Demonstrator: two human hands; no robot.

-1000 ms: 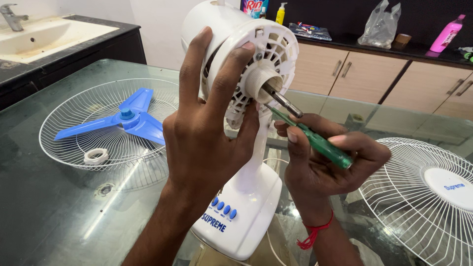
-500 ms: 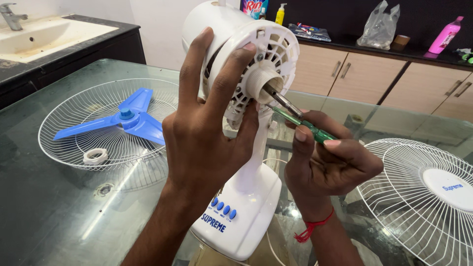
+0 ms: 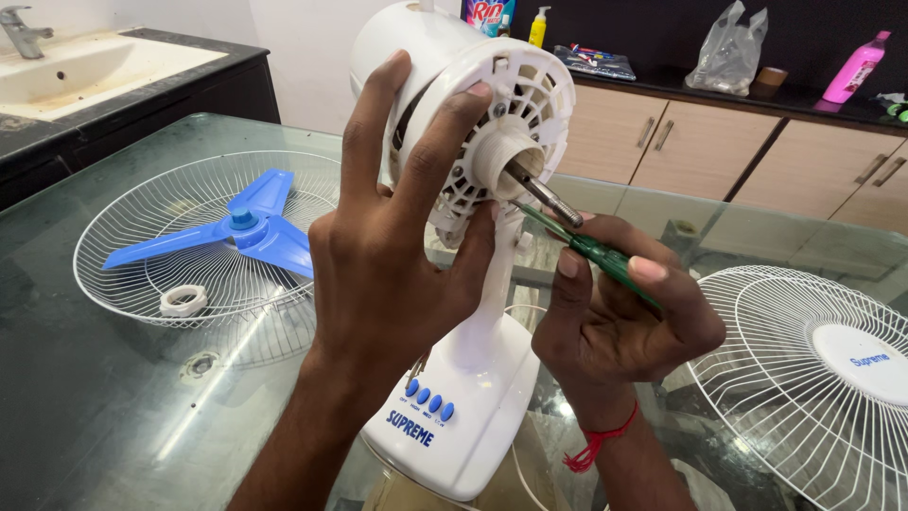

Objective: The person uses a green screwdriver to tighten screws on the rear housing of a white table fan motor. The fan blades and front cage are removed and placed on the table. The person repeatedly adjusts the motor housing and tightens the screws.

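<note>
Both hands are seen at work on a white table fan's motor head, which is tilted back above its stand at the middle of the glass surface. The left hand is spread wide and pressed around the motor housing, with fingers laid over its vented front plate and the thumb set below it. The right hand is curled closed around a green-handled screwdriver, whose tip is brought up to the front plate just beside the bare metal shaft; the exact point of contact cannot be made out. A red thread is worn at the right wrist.

The motor head is carried by a white neck rising from the fan base, where a row of blue buttons is shown. To the left, a wire guard is laid flat on the surface, with the blue three-blade propeller and a small white ring nut resting inside it. A second white wire guard is laid at the right, well apart from the first.

Behind, a sink with a tap is set into a dark counter, and a pink bottle, a clear plastic bag and a yellow bottle are lined up above wooden cabinets.
</note>
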